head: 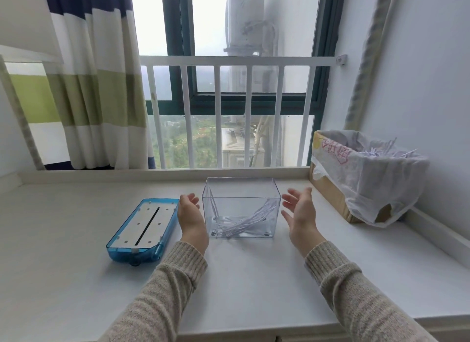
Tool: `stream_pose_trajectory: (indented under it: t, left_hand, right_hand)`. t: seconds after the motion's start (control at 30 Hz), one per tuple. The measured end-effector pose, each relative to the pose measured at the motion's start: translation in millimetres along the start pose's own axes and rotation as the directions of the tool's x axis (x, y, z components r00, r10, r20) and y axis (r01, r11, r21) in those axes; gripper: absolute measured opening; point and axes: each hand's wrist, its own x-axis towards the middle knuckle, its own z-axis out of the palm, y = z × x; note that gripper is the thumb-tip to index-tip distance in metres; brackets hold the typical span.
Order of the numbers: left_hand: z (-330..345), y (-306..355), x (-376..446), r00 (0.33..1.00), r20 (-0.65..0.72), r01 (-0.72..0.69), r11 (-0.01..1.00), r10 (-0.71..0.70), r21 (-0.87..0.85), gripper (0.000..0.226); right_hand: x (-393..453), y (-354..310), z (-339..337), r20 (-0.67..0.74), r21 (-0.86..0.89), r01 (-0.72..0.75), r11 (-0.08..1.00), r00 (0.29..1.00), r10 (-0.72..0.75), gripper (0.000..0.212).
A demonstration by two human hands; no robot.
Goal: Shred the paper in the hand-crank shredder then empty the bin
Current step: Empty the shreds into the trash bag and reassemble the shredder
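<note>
A: Work surface? 
B: White counter (76, 278) running under a dark-framed window (254, 97), white railing (229, 112) set in front of the glass.
A: Left side?
B: Striped curtain (96, 87), navy, white and green bands.
A: Walls, light?
B: White wall (419, 74) at right. Overcast daylight; greenery far below outside.
</note>
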Motion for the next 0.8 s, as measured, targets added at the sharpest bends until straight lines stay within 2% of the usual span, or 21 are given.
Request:
stream_pose_trajectory:
  t: [0.2,0.47,0.6,0.63,0.73,0.8]
  left_hand:
    - [2,-12,4,0.995,0.032,0.089,0.996,-0.090,0.028,0.039]
    - [5,-15,6,0.984,0.101,0.140,0.988,-0.147,0.069,0.046]
    - [7,-17,7,0.969,0.172,0.160,0.981,-0.178,0.113,0.027]
    - [7,-18,8,0.967,0.180,0.158,0.980,-0.178,0.124,0.028]
    - [6,-22,12,0.963,0.197,0.152,0.975,-0.182,0.162,0.055]
    - [7,-22,11,0.961,0.207,0.151,0.975,-0.183,0.161,0.060]
  right_hand:
    - [6,19,3,0.103,-0.001,-0.128,0.992,0.986,0.127,0.068]
    - [5,23,11,0.146,-0.012,-0.138,0.990,0.980,0.138,0.064]
    - [4,28,14,0.191,-0.078,-0.151,0.985,0.968,0.164,0.069]
    - [5,30,13,0.199,-0.080,-0.149,0.986,0.966,0.163,0.073]
    - [3,31,12,0.223,-0.100,-0.146,0.984,0.961,0.165,0.069]
    - [2,32,12,0.248,-0.108,-0.154,0.982,0.952,0.177,0.065]
